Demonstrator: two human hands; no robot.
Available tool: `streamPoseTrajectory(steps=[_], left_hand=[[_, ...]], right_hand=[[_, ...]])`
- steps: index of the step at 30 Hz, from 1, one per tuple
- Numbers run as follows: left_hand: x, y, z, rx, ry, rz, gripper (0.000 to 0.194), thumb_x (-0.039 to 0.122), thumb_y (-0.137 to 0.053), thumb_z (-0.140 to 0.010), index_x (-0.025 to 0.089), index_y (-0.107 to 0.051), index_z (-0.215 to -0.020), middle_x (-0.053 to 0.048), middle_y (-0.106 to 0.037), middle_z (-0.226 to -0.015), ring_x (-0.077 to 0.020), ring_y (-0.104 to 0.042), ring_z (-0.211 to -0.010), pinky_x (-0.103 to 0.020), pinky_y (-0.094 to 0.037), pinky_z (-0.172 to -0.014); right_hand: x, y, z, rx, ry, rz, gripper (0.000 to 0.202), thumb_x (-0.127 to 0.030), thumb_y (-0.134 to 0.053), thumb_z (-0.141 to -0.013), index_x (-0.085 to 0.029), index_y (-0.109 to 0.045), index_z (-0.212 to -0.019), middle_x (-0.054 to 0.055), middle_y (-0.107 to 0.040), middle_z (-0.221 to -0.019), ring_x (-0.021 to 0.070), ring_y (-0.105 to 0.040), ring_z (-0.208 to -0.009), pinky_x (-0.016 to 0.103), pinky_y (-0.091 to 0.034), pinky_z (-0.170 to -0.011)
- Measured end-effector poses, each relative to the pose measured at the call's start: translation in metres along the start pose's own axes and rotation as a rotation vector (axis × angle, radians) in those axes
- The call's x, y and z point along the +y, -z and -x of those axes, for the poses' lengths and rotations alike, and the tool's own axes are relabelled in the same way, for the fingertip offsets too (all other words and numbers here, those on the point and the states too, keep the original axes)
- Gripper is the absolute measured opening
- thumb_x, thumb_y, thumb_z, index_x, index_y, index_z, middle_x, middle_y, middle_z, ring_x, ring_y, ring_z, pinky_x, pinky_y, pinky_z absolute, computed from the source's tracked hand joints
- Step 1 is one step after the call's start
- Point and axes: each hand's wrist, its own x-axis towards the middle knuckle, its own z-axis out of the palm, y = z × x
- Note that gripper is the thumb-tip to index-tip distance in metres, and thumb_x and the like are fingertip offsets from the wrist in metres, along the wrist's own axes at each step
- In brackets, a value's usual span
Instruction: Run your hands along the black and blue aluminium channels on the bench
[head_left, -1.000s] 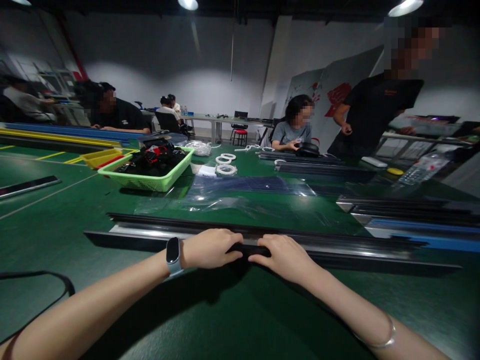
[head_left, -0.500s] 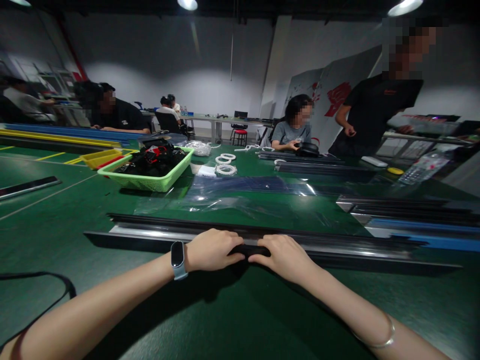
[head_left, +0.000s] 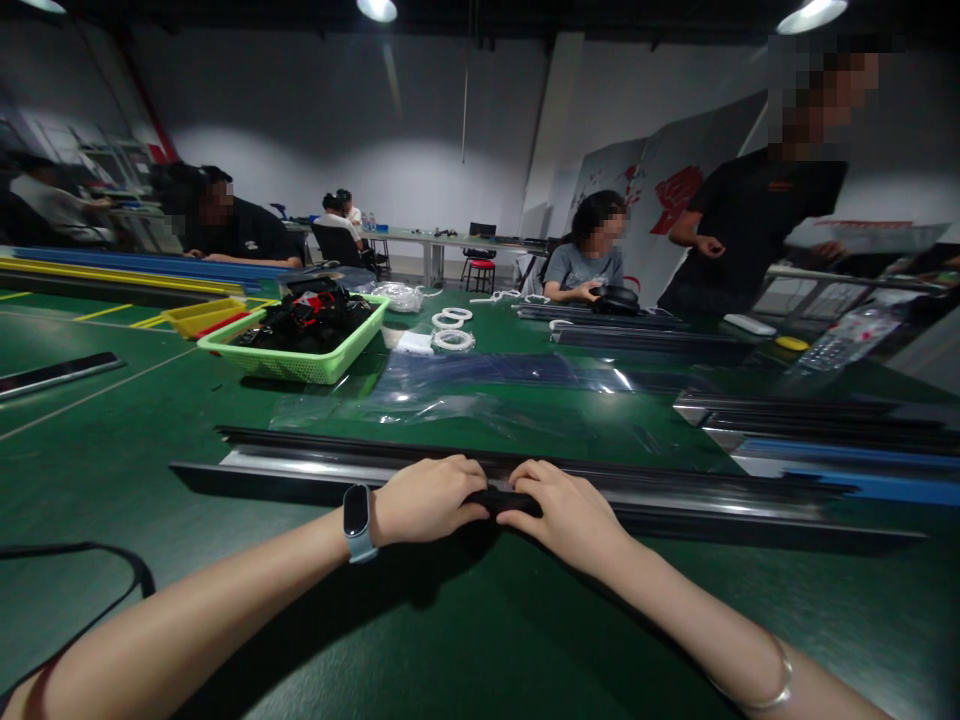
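Note:
Across the green table (head_left: 420, 640) in front of me lies a long black profile strip (head_left: 705, 525) with a silvery channel along its inside. Near its middle, my left hand (head_left: 435, 497) has its fingers bent over the near edge, thumb on my side. Close beside it, my right hand (head_left: 566, 510) pinches the same edge in the same way. A small gap parts the two thumbs. The fingertips inside the channel are partly hidden. A smart band (head_left: 358, 520) is on my left wrist, a bangle (head_left: 780, 675) on my right forearm.
Beyond the strip lie clear plastic film (head_left: 480, 380) and white rings (head_left: 453, 341). A green basket (head_left: 330, 365) of black and red items stands left. More black and blue profiles (head_left: 847, 450) lie right, near a plastic bottle (head_left: 851, 335). Several people sit or stand behind.
My right fingers have shifted slightly on the strip's edge. The strip and my left hand stay almost in place. The standing person at right has moved a hand, with a pale sheet-like thing beside it.

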Motion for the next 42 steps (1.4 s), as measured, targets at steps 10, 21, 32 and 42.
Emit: streamPoseTrajectory(steps=[10,21,32,42], left_hand=[[0.000,-0.002,0.000,0.001,-0.011,0.025,0.022,0.031,-0.045,-0.083,0.018,-0.056,-0.096,-0.004,-0.059,-0.097,-0.0173,-0.053,-0.094,-0.028,-0.040,-0.084],[-0.001,-0.003,-0.001,0.007,-0.039,0.044,0.026,0.028,-0.046,-0.082,0.019,-0.052,-0.106,-0.003,-0.059,-0.102,-0.0167,-0.051,-0.101,-0.027,-0.038,-0.088],[0.000,-0.005,0.000,-0.006,0.039,-0.005,0.029,0.034,-0.046,-0.081,0.018,-0.052,-0.104,-0.007,-0.058,-0.100,-0.0185,-0.056,-0.093,-0.028,-0.042,-0.082],[0.003,-0.003,0.000,-0.003,0.048,-0.005,0.030,0.037,-0.042,-0.083,0.016,-0.054,-0.100,-0.008,-0.059,-0.094,-0.0189,-0.058,-0.088,-0.029,-0.043,-0.079]], right_hand=[[-0.007,-0.010,0.004,0.098,-0.064,0.018,0.035,-0.043,-0.055,-0.075,-0.016,-0.059,-0.097,0.008,-0.063,-0.095,0.0211,-0.057,-0.087,0.035,-0.044,-0.078],[-0.007,-0.007,0.003,0.054,-0.075,-0.004,0.036,-0.043,-0.054,-0.076,-0.015,-0.060,-0.096,0.008,-0.063,-0.095,0.0210,-0.057,-0.087,0.034,-0.045,-0.077],[-0.011,-0.004,0.003,0.043,-0.040,0.079,0.029,-0.041,-0.051,-0.078,-0.017,-0.058,-0.093,0.007,-0.063,-0.085,0.0199,-0.057,-0.080,0.033,-0.044,-0.071],[-0.009,-0.004,0.003,0.024,-0.052,0.189,0.033,-0.046,-0.047,-0.079,-0.016,-0.057,-0.086,0.007,-0.062,-0.071,0.0202,-0.059,-0.069,0.031,-0.043,-0.062]])
